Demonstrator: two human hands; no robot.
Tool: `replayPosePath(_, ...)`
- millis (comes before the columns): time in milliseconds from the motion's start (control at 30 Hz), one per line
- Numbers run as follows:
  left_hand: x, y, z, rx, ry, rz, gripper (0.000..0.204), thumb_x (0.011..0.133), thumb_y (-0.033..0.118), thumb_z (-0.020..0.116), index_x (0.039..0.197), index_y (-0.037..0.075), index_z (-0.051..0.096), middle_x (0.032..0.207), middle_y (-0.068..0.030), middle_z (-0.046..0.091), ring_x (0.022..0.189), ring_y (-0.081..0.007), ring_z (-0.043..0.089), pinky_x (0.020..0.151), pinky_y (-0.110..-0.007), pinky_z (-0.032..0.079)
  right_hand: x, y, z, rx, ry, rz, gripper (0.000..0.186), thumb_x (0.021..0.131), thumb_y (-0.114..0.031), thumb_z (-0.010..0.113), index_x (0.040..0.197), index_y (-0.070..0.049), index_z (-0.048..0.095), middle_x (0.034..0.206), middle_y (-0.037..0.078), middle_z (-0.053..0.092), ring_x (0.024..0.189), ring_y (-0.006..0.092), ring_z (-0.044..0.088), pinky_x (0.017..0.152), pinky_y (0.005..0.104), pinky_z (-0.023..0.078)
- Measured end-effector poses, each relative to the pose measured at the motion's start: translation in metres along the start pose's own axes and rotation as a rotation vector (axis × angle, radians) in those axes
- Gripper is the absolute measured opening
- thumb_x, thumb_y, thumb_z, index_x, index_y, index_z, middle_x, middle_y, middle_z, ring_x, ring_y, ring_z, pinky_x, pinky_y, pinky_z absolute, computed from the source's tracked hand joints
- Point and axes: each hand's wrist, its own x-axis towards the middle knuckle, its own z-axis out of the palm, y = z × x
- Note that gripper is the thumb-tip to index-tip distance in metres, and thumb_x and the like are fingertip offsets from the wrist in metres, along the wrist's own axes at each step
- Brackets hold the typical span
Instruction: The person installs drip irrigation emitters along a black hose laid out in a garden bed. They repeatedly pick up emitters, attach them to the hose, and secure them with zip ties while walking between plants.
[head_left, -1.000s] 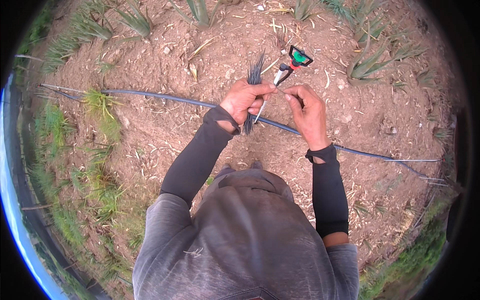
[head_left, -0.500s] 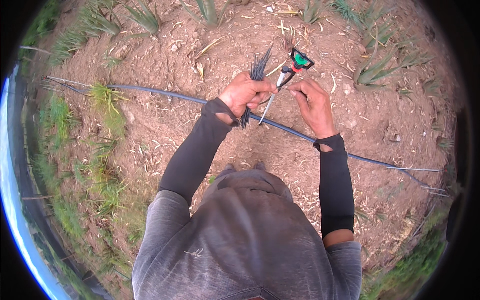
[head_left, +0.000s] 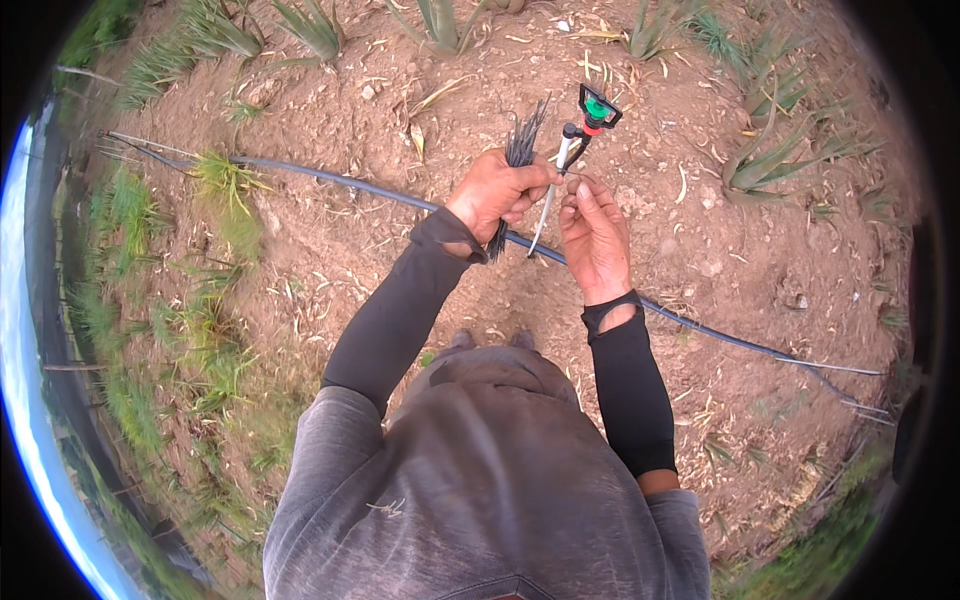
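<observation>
My left hand (head_left: 488, 192) is closed around a bundle of thin black cable ties (head_left: 524, 138), whose ends stick out above and below the fist. Its thumb and forefinger reach to a slim pale stake (head_left: 544, 218) that stands in the soil. At the top of the stake is a micro-sprinkler (head_left: 597, 110) with a black frame, a green middle and a red ring, joined to a short black tube. My right hand (head_left: 596, 238) is just right of the stake, palm partly turned up. Its thumb and forefinger pinch a thin dark strand, seemingly one cable tie, looping by the stake.
A dark irrigation hose (head_left: 345, 181) crosses the dry soil from left to right, passing behind my hands. Spiky aloe-like plants (head_left: 765, 165) grow along the far side. Grass tufts (head_left: 225, 180) stand at the left. Another thin stake (head_left: 830, 367) lies near the hose at the right.
My right hand has turned palm-up and moved slightly left and down, closer to the stake. My left hand still grips the bundle. The whole view has shifted a little.
</observation>
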Motion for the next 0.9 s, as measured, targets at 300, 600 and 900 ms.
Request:
replayPosePath(300,0.005,-0.003,-0.005,0.008,0.02,0.027,0.009,0.082,0.01,0.065,0.082,0.001,0.065,0.06,0.0013,0.052,0.041,-0.0036,0.037,0.036,-0.021,0.023,0.011,0.007,0.012,-0.24,0.04,-0.204,0.018,0.09,-0.014,0.063,0.105,-0.005,0.061,0.092,0.001,0.062,0.078,0.0072,0.055,0.068,0.0217,0.043)
replayPosePath(600,0.01,-0.001,-0.012,0.121,0.083,0.168,0.008,0.084,0.01,0.065,0.086,0.003,0.063,0.063,0.0037,0.05,0.045,-0.0029,0.035,0.042,-0.021,0.022,0.024,0.002,0.012,-0.284,-0.043,-0.073,0.017,0.091,-0.017,0.063,0.102,-0.004,0.061,0.088,0.0,0.061,0.078,0.0072,0.053,0.071,0.023,0.042)
replayPosePath(900,0.026,-0.016,-0.022,-0.175,0.005,0.124,0.011,0.083,0.011,0.07,0.081,0.003,0.063,0.061,0.0012,0.053,0.043,-0.0039,0.039,0.038,-0.02,0.024,0.042,-0.019,0.009,-0.476,-0.172,0.053,0.022,0.088,-0.019,0.065,0.105,-0.005,0.061,0.085,-0.002,0.062,0.074,0.0057,0.051,0.068,0.0215,0.039)
